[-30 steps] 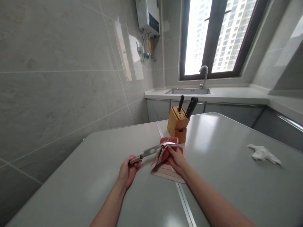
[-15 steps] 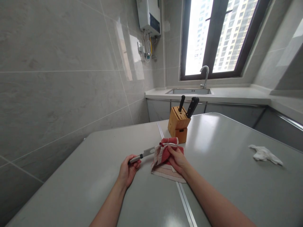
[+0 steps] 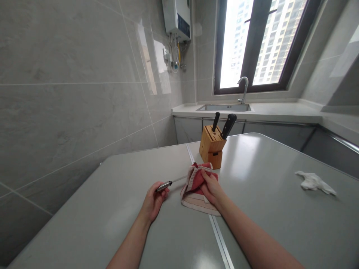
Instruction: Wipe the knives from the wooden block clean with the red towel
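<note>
Head view: tiled wall (image 3: 70, 74) fills the left side, grey with pale joints. Table (image 3: 120, 172), light grey and glossy, takes most of the lower half; metal strip (image 3: 220, 239) runs across it front to back. Window (image 3: 249, 48), dark frame, back right, tall buildings outside. Below it a white counter (image 3: 283, 108) over grey cabinets (image 3: 269, 132), with a sink (image 3: 200, 107) set in and a curved faucet (image 3: 245, 87) behind that. Water heater (image 3: 171, 16) hangs in the corner, pipes and cables underneath. Wooden knife block (image 3: 210, 144) stands upright near the table's far edge, two black handles sticking out: bigger one (image 3: 229, 126) on the right, slimmer one (image 3: 215, 121) left of it. Red-and-pale-pink towel (image 3: 193, 190) is bunched just in front of the block, lower part draped over the strip. Right hand (image 3: 211, 186) has thumb and fingers closed on the towel's folds. Left hand (image 3: 155, 198) rests low at left, fingers wrapped round the handle of a knife (image 3: 165, 185). Knife points right; blade (image 3: 178, 179) shows as a thin line, far end hidden in the towel. White crumpled cloth (image 3: 314, 182) lies well apart, right side of table.
</note>
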The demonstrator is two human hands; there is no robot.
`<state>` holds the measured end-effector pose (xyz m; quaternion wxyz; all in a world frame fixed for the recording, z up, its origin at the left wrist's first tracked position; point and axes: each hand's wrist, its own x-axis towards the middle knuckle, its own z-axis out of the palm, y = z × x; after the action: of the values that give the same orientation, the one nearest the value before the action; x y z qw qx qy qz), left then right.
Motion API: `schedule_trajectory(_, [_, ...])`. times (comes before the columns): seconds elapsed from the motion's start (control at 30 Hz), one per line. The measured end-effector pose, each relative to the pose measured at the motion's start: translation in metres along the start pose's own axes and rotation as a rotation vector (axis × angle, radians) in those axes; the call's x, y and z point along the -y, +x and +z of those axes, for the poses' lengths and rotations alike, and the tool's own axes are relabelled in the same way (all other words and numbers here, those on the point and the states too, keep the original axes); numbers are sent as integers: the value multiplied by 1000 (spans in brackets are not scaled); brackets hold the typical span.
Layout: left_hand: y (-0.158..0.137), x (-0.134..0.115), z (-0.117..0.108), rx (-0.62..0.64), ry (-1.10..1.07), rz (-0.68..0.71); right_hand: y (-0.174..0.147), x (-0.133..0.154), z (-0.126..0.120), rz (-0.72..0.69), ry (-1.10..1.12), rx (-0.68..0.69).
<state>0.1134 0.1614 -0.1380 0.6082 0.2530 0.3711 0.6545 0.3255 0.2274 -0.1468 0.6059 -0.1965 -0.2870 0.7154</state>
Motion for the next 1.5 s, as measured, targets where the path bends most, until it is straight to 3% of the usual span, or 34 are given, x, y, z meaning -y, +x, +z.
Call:
schedule_trajectory(0.23, [0, 3, -2, 30, 95, 33, -1, 0, 0, 25, -7, 19])
schedule_trajectory(0.9, [0, 3, -3, 70, 86, 22, 0, 0, 2, 30, 98, -26])
schedule_trajectory(1.5, [4, 2, -4, -13, -127, 13, 2, 0, 1, 16, 130, -46])
